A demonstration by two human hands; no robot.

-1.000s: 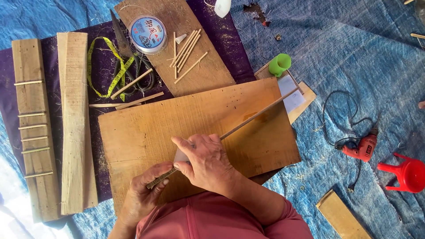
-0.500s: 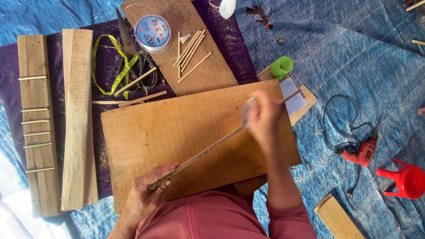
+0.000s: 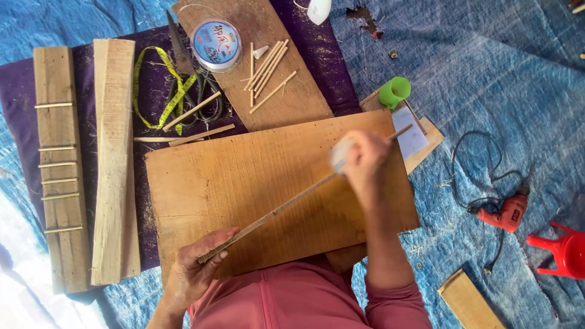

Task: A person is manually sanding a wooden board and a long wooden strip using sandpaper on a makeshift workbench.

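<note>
Head view: long thin wooden stick point(image 3: 286, 204).

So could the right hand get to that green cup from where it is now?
Probably yes. The right hand is near the far end of the stick, the green cup lies just beyond the board edge, and nothing sits between them.

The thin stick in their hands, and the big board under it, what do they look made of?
Thin stick: looks like bamboo or pale wood, bare, matte, straight-grained. Big board: wood, unfinished, tan, with visible grain and small dark specks.
</note>
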